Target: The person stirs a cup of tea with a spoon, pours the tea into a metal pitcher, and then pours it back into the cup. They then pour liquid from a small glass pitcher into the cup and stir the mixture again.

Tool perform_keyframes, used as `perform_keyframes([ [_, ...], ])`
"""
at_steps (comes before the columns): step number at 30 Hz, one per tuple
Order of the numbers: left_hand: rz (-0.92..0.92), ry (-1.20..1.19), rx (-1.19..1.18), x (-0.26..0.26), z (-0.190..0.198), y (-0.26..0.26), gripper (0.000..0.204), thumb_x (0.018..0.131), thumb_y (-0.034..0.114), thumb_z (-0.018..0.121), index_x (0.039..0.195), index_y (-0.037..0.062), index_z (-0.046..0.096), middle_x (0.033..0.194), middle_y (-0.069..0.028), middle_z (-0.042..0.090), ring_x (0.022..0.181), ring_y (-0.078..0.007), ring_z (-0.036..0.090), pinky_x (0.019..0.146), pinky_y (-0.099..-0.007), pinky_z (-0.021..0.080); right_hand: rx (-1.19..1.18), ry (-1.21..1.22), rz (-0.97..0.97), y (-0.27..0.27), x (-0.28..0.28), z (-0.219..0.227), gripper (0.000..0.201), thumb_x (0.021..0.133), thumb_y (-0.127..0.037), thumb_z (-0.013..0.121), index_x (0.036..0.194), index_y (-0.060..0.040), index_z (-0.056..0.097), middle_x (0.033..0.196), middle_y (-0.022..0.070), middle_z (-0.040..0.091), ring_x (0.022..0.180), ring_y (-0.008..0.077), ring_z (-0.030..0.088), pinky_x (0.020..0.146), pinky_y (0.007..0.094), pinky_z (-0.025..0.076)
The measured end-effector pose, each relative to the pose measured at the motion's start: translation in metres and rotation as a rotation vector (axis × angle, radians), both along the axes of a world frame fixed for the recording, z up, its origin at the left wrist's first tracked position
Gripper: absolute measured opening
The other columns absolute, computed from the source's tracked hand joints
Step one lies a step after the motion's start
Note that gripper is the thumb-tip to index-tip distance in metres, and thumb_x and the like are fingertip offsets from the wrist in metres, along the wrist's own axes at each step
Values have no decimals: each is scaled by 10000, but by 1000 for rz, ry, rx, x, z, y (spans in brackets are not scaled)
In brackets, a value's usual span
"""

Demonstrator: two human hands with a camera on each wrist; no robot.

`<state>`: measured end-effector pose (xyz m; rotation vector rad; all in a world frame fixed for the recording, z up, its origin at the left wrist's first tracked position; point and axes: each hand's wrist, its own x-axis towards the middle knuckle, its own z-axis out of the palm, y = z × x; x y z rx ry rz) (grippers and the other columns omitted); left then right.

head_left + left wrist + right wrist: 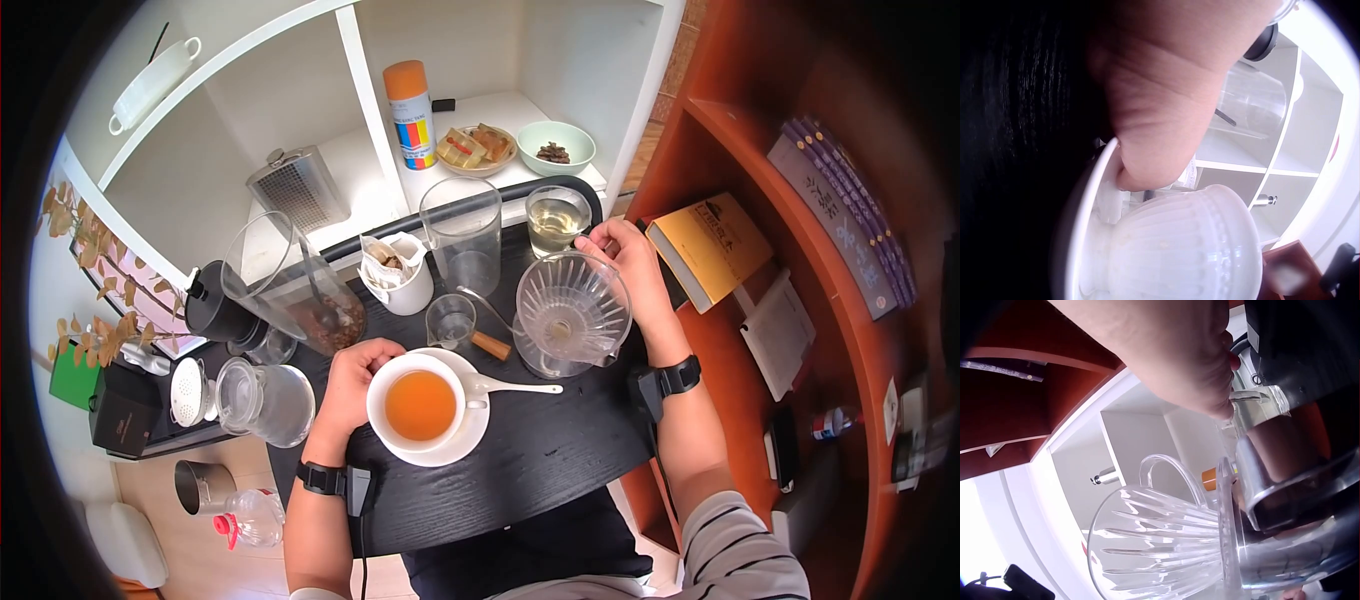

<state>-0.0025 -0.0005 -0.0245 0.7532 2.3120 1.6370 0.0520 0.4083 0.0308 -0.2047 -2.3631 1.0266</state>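
Observation:
A white cup of amber tea [420,405] stands on a white saucer [455,450] with a white spoon [520,386] beside it. My left hand [350,390] grips the saucer's left edge; in the left wrist view the hand [1160,106] meets the saucer rim [1088,206] beside the ribbed cup [1179,250]. Behind the ribbed glass dripper [573,310], my right hand [635,270] pinches the side of a glass cup of pale liquid [558,222]. The right wrist view shows that hand [1172,356] at the glass cup [1260,409], its fingertips partly hidden.
On the black table [560,450] stand a tall glass [462,235], a white mug with a drip bag [405,290], a small glass pitcher with a wooden handle [490,346], a tilted glass vessel [290,280] and a lidded jar [265,402]. A red-brown bookshelf [740,150] is at right.

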Motion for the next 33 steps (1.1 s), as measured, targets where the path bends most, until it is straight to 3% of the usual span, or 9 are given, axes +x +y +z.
perform_keyframes([
  [3, 0, -9, 2, 0, 1, 0, 215, 828, 77, 864, 1007, 5, 768, 749, 19, 646, 670, -41, 522, 606, -243, 427, -8, 5, 13, 1, -1, -1, 295, 937, -257, 836, 914, 4, 700, 803, 77, 615, 699, 182, 572, 677, 344, 502],
  [8, 0, -8, -6, 2, 4, 1, 216, 826, 80, 864, 1004, 4, 769, 745, 17, 646, 666, -44, 522, 604, -245, 427, -291, -77, 97, 4, -5, -9, 253, 1001, -231, 782, 969, 12, 723, 756, 10, 662, 681, 82, 571, 650, 276, 486],
  [11, -2, 0, -5, 2, 4, 1, 213, 827, 85, 862, 1002, 7, 769, 742, 13, 646, 663, -48, 525, 603, -246, 429, -388, -99, 152, 3, -4, -8, 265, 1042, -238, 743, 994, 23, 727, 764, -10, 672, 692, 65, 572, 656, 254, 480],
  [15, -2, 13, -31, 1, 4, 1, 205, 832, 88, 858, 999, 11, 770, 743, 9, 650, 661, -50, 529, 602, -245, 430, -470, -140, 201, 5, -4, -10, 278, 1078, -243, 700, 1011, 25, 724, 793, -14, 683, 731, 69, 607, 673, 248, 495],
  [17, 0, 13, -33, 1, 4, 1, 201, 833, 89, 858, 997, 13, 770, 743, 8, 651, 661, -49, 530, 601, -244, 429, -626, -159, 262, -1, -3, -7, 308, 1104, -267, 658, 1041, 29, 715, 868, 11, 703, 772, 89, 643, 698, 257, 527],
  [23, 6, -21, -11, 1, 3, -1, 201, 834, 96, 859, 997, 16, 773, 741, 9, 652, 661, -45, 531, 598, -245, 428, -809, -237, 333, 0, -5, -10, 321, 1141, -299, 581, 1087, 4, 673, 993, 72, 713, 844, 148, 703, 769, 284, 576],
  [25, -31, -28, -91, -1, 4, -4, 208, 878, 74, 865, 1034, 1, 749, 887, 8, 746, 803, -37, 656, 723, -218, 525, -877, -226, 359, -3, -4, -10, 311, 1146, -299, 567, 1094, -7, 661, 992, 72, 710, 861, 154, 709, 782, 288, 581],
  [32, -42, -19, -89, -1, 5, -2, 218, 875, 73, 869, 1042, 1, 750, 890, 8, 745, 802, -38, 653, 719, -220, 524, -1086, -199, 444, -4, -6, -17, 277, 1163, -293, 519, 1109, -37, 612, 995, 67, 696, 894, 165, 717, 808, 298, 591],
  [33, -23, -18, -48, 1, 4, 0, 206, 859, 87, 865, 1022, 11, 765, 810, 13, 701, 729, -38, 593, 658, -231, 481, -1084, -199, 446, -3, -7, -19, 277, 1163, -293, 519, 1109, -37, 612, 995, 67, 696, 894, 165, 717, 808, 298, 591],
])
